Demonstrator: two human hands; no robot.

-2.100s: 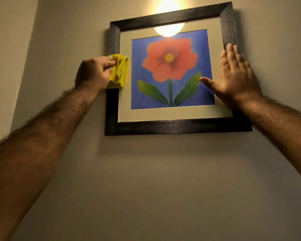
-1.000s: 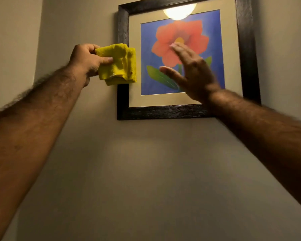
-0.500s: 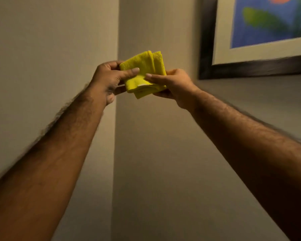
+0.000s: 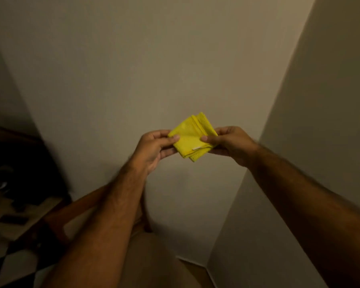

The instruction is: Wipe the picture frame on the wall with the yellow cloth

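Observation:
A folded yellow cloth [image 4: 190, 138] is held out in front of me, before a bare wall corner. My left hand [image 4: 152, 149] pinches its left edge between thumb and fingers. Its right edge is pinched the same way by my right hand [image 4: 229, 143]. A small white tag shows on the cloth's lower side. The picture frame is out of view.
A wooden chair [image 4: 75, 213] with a pale seat stands below my arms against the wall. At the left is a dark piece of furniture [image 4: 25, 163] and a low surface [image 4: 13, 217] with small dark items. The floor at lower left is checkered.
My left hand took the cloth off the frame's left side and my right hand left the frame and gripped the cloth too. My view dropped and the picture frame went out of sight.

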